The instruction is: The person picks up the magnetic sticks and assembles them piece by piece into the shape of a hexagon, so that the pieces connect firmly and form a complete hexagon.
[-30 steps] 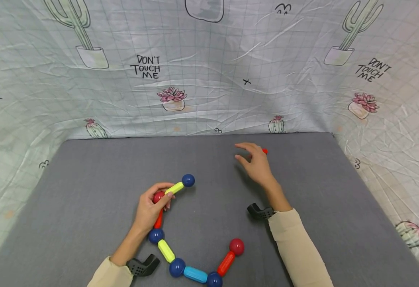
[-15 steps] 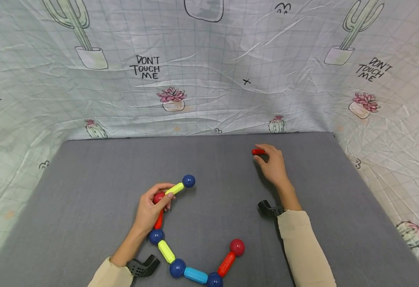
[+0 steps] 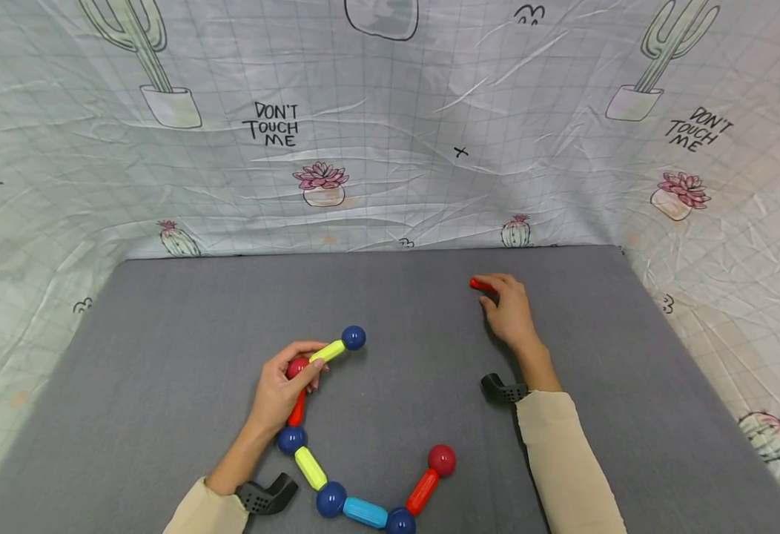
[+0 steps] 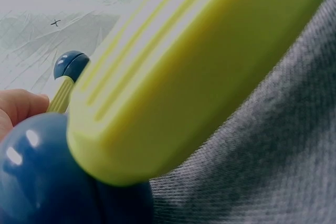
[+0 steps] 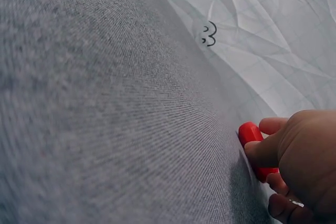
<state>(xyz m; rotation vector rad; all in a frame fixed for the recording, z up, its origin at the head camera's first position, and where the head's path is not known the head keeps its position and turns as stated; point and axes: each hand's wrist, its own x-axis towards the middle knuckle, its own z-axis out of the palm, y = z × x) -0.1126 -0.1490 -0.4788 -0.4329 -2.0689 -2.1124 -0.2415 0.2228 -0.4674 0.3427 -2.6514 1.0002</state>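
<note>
My left hand grips a curved chain of magnetic balls and sticks near a red ball. Its thumb and fingers pinch a yellow stick, tipped with a dark blue ball. Below the hand, the chain runs through a red stick, more balls and a light blue stick to a red ball at its other end. At the back right, my right hand has its thumb and fingers around a loose red stick lying on the cloth; the hand partly hides it.
A dark grey cloth covers the table. Behind and at both sides hangs a pale printed curtain, meeting the table's far edge close beyond the right hand. A black wrist mount sits beside the chain on the left.
My right hand has shifted right to the loose red stick and closed its fingers about it; the stick has turned slightly. The left hand and chain stay nearly still.
</note>
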